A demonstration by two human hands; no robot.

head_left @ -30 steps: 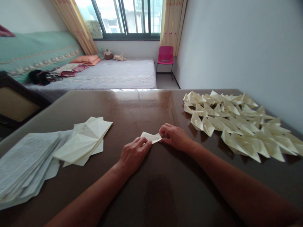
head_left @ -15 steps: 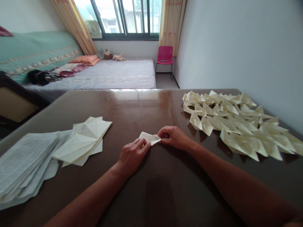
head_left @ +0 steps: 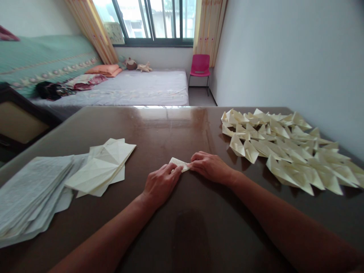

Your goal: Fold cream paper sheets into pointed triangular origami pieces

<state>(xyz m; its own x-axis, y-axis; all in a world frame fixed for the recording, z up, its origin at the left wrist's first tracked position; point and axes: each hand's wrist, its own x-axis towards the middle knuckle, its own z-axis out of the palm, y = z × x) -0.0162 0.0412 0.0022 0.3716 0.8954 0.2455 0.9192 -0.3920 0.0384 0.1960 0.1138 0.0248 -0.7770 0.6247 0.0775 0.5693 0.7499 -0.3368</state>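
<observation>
A small folded piece of cream paper [head_left: 178, 162] lies on the dark brown table [head_left: 170, 235] between both hands. My left hand [head_left: 163, 182] grips its near left side, thumb and fingers closed over the edge. At the paper's right tip, my right hand [head_left: 209, 166] pinches with its fingers pressed together and hides that corner. To the left rest several creased, unfolded cream sheets [head_left: 101, 165], partly over a stack of printed paper [head_left: 34, 193]. On the right sit several rows of folded paper boats [head_left: 287, 148].
The table's far edge faces a bed [head_left: 142, 89] with an orange pillow [head_left: 105, 70] on it. A pink chair [head_left: 200, 66] stands beyond, by the window. A dark wooden chair [head_left: 22, 117] is at the left, and a white wall [head_left: 278, 53] runs along the right.
My right hand's fingers have come down and closed over the paper's right tip, covering more of it. My left hand keeps its hold. The view has shifted slightly.
</observation>
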